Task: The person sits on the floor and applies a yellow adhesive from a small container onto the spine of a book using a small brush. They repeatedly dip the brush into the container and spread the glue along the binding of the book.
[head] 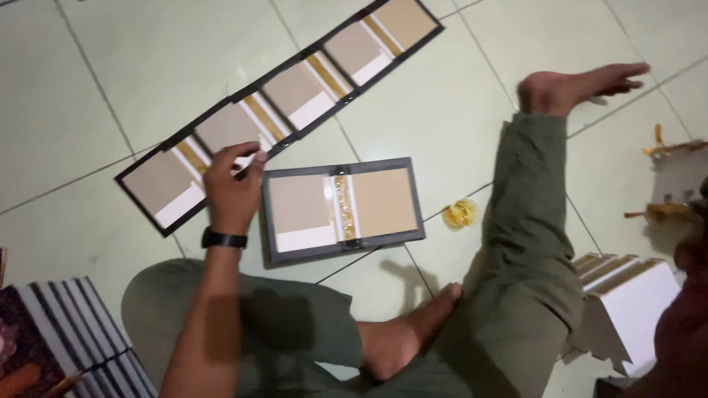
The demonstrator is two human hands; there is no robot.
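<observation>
My left hand (232,184), with a black watch on the wrist, reaches over my knee to a long row of dark-framed tan and white panels (295,88) lying slantwise on the tiled floor. Its fingertips pinch the near edge of the second panel from the left. Just right of that hand lies an open dark-framed folder (383,203) with a gold strip down its middle. A dark blurred shape at the right edge may be my right hand (693,250); its fingers cannot be made out.
I sit with legs in green trousers, one bare foot (582,85) stretched out, the other (402,339) tucked in. A small gold ribbon roll (460,214) lies by my leg. Stacked dark-edged boards (81,324) sit lower left, white and gold-edged pieces (627,295) lower right.
</observation>
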